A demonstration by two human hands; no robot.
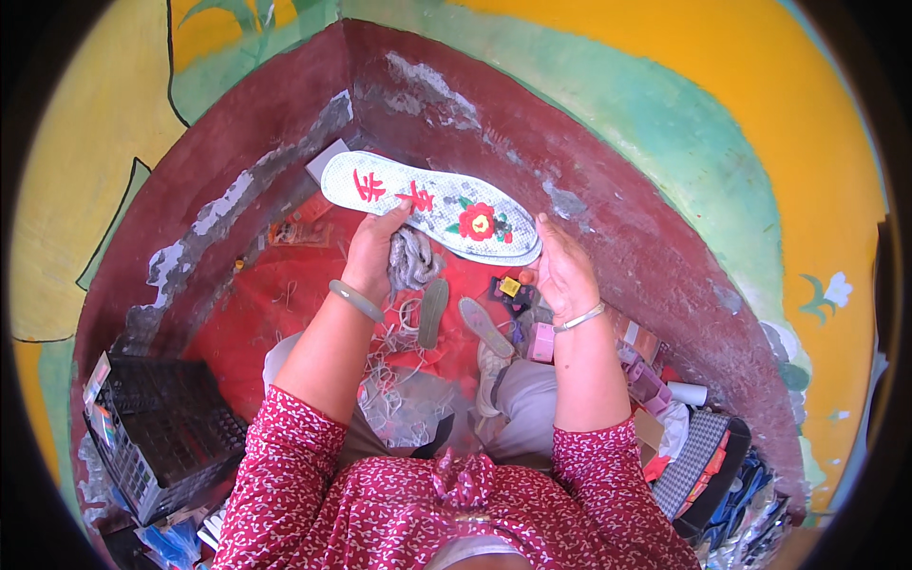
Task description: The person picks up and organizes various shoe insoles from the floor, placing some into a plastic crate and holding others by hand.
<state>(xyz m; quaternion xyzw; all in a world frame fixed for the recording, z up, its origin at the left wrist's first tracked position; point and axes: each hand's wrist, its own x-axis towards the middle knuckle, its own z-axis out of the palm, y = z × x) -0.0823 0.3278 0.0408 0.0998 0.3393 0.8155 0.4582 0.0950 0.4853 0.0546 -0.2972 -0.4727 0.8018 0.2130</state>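
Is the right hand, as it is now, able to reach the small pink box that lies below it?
Probably yes. The right hand holds one end of the embroidered insole, so it is occupied, but the pink box lies just beneath the wrist with nothing over it.

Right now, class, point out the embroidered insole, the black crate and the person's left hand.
embroidered insole (432, 204), head view, white middle of its upper face.
black crate (166, 432), head view, its lattice wall.
left hand (373, 252), head view, back of the hand.

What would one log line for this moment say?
left hand: holds insole and grey cloth | right hand: holds insole's other end | insole: embroidered, raised over red cloth | crate: at left
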